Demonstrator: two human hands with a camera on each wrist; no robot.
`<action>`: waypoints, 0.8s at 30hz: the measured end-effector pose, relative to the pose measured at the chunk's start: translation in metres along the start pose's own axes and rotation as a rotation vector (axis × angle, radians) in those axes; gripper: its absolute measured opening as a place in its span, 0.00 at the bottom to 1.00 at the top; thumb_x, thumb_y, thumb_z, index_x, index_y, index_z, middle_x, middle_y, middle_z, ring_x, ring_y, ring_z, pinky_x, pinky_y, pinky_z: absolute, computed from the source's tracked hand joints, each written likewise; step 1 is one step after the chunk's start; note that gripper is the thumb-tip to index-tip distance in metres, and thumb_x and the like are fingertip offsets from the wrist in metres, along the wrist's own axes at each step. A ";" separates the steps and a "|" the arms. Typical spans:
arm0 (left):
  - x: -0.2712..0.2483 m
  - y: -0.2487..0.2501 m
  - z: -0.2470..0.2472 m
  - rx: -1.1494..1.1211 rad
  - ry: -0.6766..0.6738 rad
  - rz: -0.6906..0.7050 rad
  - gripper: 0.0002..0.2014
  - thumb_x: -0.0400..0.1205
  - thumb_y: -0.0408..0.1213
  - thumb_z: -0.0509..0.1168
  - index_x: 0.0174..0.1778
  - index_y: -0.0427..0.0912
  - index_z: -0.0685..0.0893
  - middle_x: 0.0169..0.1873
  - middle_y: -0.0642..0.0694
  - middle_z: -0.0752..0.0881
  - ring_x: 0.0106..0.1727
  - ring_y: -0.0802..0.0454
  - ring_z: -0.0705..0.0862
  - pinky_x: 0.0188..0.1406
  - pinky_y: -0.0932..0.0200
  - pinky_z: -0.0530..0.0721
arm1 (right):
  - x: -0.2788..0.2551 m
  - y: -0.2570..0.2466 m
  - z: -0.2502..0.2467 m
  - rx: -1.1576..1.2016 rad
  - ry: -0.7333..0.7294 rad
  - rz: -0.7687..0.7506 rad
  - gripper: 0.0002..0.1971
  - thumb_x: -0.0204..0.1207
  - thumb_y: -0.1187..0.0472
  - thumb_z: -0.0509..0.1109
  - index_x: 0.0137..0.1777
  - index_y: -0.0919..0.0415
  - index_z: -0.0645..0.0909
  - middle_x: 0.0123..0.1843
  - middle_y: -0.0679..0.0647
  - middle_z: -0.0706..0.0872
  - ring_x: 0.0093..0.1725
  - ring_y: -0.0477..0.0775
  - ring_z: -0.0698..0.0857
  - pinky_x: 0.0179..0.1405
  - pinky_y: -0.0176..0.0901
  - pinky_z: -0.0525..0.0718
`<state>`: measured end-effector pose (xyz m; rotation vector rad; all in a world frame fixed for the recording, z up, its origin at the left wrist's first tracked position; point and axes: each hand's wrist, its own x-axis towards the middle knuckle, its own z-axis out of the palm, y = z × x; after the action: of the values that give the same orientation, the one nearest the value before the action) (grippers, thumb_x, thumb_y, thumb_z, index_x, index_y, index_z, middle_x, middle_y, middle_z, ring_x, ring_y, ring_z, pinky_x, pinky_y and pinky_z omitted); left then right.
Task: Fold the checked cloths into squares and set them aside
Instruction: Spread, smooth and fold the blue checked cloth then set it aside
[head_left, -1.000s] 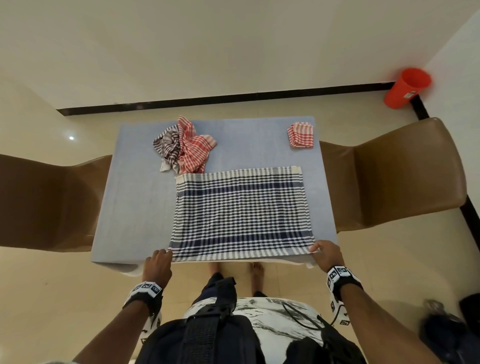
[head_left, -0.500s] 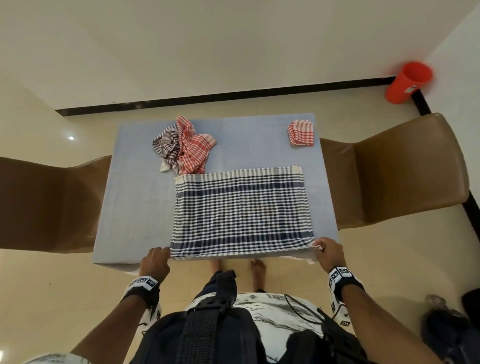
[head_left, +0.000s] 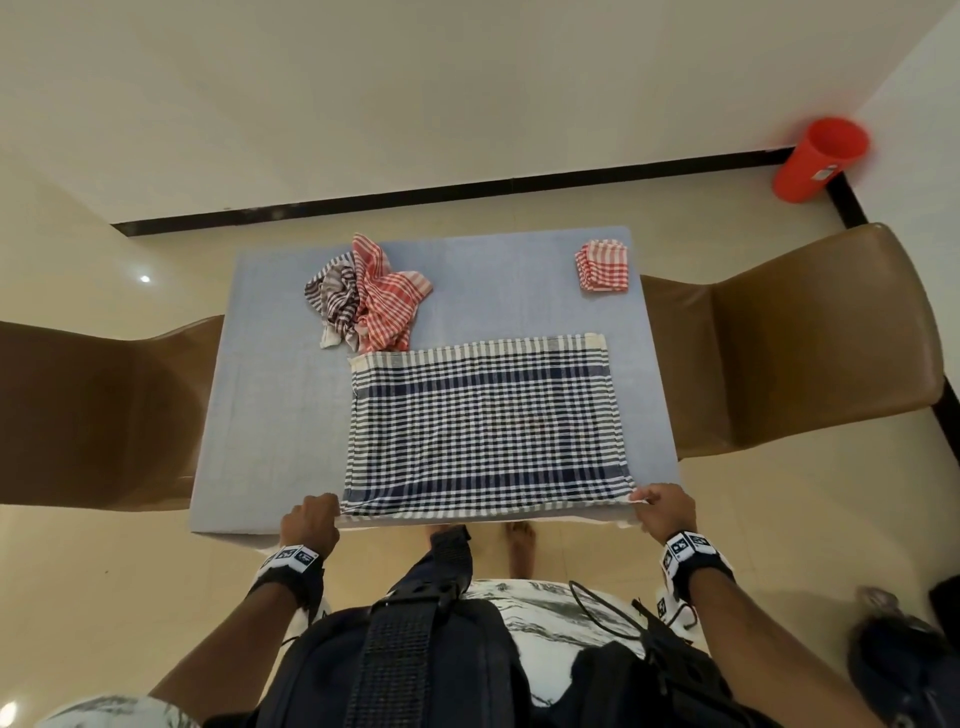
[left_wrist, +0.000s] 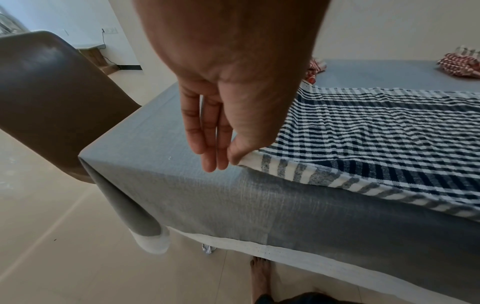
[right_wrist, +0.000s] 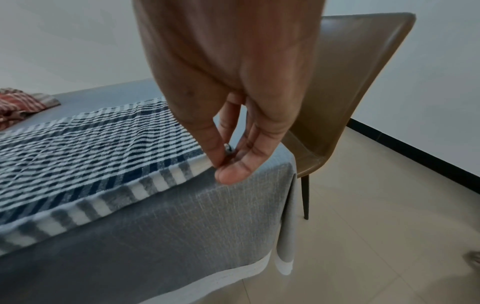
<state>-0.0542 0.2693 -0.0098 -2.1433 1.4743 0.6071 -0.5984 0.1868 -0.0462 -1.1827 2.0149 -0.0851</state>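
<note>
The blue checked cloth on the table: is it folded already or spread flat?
Spread flat. The blue checked cloth lies as a smooth rectangle on the table; whether it is already doubled, cannot tell. Both hands pinch its near corners.

Blue checked cloth (head_left: 485, 428) flat, near edge; red folded square (head_left: 602, 266) far right.

Both arms extended forward, hands low and apart.
Left hand (head_left: 310, 521) – fingertips pinched, remaining fingers straight; right hand (head_left: 666, 512) – thumb and forefinger pinched.
</note>
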 end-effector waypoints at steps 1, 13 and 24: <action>-0.001 0.000 0.000 0.005 -0.005 -0.006 0.09 0.85 0.33 0.65 0.58 0.49 0.84 0.56 0.45 0.87 0.55 0.44 0.89 0.51 0.52 0.85 | 0.001 0.001 0.001 0.037 -0.020 0.041 0.07 0.72 0.68 0.77 0.40 0.55 0.92 0.43 0.61 0.94 0.43 0.67 0.92 0.50 0.62 0.93; -0.010 -0.006 -0.006 -0.220 0.181 0.017 0.11 0.79 0.24 0.70 0.48 0.45 0.88 0.51 0.44 0.85 0.57 0.40 0.85 0.46 0.48 0.83 | -0.001 -0.023 0.004 0.191 0.182 0.156 0.07 0.62 0.62 0.84 0.39 0.63 0.93 0.41 0.62 0.94 0.45 0.68 0.92 0.51 0.60 0.92; -0.009 0.051 -0.068 -0.333 0.385 0.456 0.05 0.82 0.32 0.73 0.50 0.47 0.89 0.49 0.46 0.91 0.50 0.46 0.88 0.43 0.53 0.86 | -0.028 -0.162 0.025 0.301 0.215 -0.341 0.08 0.71 0.69 0.81 0.50 0.62 0.91 0.45 0.53 0.92 0.43 0.50 0.90 0.47 0.41 0.88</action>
<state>-0.0987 0.2192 0.0431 -2.2688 2.2467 0.6549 -0.4592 0.1249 0.0203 -1.3493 1.8739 -0.6869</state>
